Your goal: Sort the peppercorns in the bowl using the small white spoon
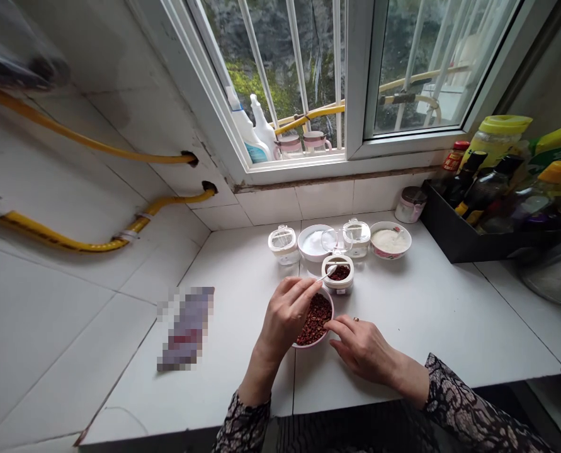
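My left hand point(286, 313) pinches the handle of a small white spoon point(328, 273). The spoon's tip is at the mouth of a clear seasoning jar point(339, 284) with a cream rim, partly filled with dark red peppercorns. Just below the jar, a pink-rimmed bowl point(316, 322) holds more of the same peppercorns. My left hand covers its left side. At the bowl's right rim is my right hand point(362, 346), its thumb and fingers closed on the edge. A clear lid point(335, 240) stands raised behind the jar.
Behind are two more clear jars point(284, 244) point(357, 238), a bowl of white grains point(316, 243) and a bowl of pale powder point(390, 240). A black box of bottles point(469, 242) stands at the right. A blurred packet point(186, 330) lies left, below yellow pipes point(86, 242).
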The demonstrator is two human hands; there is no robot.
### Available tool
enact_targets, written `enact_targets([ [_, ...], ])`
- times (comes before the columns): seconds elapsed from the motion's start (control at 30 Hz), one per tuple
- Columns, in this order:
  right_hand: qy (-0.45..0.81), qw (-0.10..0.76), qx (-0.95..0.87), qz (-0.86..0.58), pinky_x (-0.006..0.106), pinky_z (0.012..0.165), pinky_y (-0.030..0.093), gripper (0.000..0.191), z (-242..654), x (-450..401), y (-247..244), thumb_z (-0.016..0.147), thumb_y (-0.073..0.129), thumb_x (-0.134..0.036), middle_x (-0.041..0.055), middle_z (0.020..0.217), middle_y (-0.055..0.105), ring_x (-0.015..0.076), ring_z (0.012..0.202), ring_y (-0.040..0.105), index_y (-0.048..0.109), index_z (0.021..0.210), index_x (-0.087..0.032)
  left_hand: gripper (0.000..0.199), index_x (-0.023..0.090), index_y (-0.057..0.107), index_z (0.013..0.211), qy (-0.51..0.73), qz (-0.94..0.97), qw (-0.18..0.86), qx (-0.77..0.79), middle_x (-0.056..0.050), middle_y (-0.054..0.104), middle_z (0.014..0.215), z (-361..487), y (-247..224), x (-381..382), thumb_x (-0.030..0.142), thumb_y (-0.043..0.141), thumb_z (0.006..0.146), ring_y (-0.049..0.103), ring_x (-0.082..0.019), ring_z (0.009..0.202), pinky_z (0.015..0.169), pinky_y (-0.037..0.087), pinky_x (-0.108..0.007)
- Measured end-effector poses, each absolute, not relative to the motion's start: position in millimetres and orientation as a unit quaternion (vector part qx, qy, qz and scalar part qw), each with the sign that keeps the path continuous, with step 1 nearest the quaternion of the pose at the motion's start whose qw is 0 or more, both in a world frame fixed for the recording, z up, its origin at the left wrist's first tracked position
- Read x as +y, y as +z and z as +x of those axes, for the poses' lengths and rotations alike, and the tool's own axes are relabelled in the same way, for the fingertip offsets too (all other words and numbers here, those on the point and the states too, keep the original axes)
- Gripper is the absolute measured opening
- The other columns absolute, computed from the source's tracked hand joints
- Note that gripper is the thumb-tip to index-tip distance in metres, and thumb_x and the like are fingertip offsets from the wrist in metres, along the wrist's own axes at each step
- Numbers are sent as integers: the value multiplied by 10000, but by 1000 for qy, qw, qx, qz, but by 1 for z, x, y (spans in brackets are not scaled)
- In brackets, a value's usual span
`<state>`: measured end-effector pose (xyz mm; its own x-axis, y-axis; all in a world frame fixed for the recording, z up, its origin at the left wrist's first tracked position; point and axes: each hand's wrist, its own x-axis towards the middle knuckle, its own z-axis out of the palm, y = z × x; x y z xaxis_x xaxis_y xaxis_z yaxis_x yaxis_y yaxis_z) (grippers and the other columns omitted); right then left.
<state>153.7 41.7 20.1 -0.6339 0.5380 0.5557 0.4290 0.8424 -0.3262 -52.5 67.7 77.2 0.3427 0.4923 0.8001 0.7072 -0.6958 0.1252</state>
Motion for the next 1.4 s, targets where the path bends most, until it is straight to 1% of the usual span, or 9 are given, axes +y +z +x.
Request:
enact_targets([
  [0.1,84,337,-899,-266,276,620,559,303,154,42,21,980,463,-131,98,1016,704,195,779,707,469,1281,-166,255,218,741,1111,-494,-765,79,-405,-55,773,941,-65,79,57,79,596,954,655,-181,850,772,565,-309],
  [0.17,84,341,-898,-263,278,619,561,296,154,42,20,985,457,-137,101,1015,705,196,776,705,468,1279,-165,220,239,755,1070,-518,-737,33,-432,-34,766,909,-77,78,49,103,648,934,670,-176,840,752,565,-300],
  [0.27,81,344,-899,-258,283,618,564,286,154,42,20,990,453,-144,103,1002,705,196,763,702,470,1275,-162,176,252,767,1035,-501,-729,-36,-466,-18,761,892,-95,71,37,148,675,926,689,-170,815,724,567,-286],
  [0.33,78,343,-899,-259,284,612,563,286,154,42,20,992,450,-143,106,1004,705,197,761,703,472,1277,-160,162,255,772,1025,-472,-737,-58,-480,-16,763,888,-102,64,32,173,663,937,695,-172,810,717,565,-285],
  [0.47,77,347,-898,-259,286,606,564,280,154,42,19,999,442,-144,112,1011,707,198,766,704,478,1276,-156,175,254,772,1016,-431,-757,-22,-491,-16,776,873,-101,49,32,192,615,968,682,-178,780,720,533,-310],
  [0.6,78,351,-897,-256,284,625,568,283,154,42,19,1001,442,-142,113,1015,708,196,784,707,479,1281,-155,174,248,768,1015,-425,-760,-6,-492,-23,784,878,-93,41,36,206,604,975,687,-185,785,736,510,-330],
  [0.83,87,340,-900,-260,284,631,566,320,155,41,16,979,494,-135,117,1042,703,198,803,711,481,1299,-153,160,265,770,1017,-444,-745,-46,-495,-6,786,886,-92,40,33,205,633,958,690,-177,792,738,511,-321],
  [1.03,88,340,-899,-260,284,629,571,315,154,42,17,981,470,-132,112,1037,706,198,799,712,475,1295,-160,154,273,779,997,-448,-739,-69,-499,-6,792,879,-89,38,30,219,642,953,704,-182,786,740,509,-333],
  [1.4,85,344,-898,-260,279,636,569,306,155,42,17,986,487,-137,108,1034,703,190,799,708,481,1291,-157,152,278,806,972,-488,-680,-124,-533,-20,790,859,-98,43,23,350,679,932,722,-188,782,737,576,-316],
])
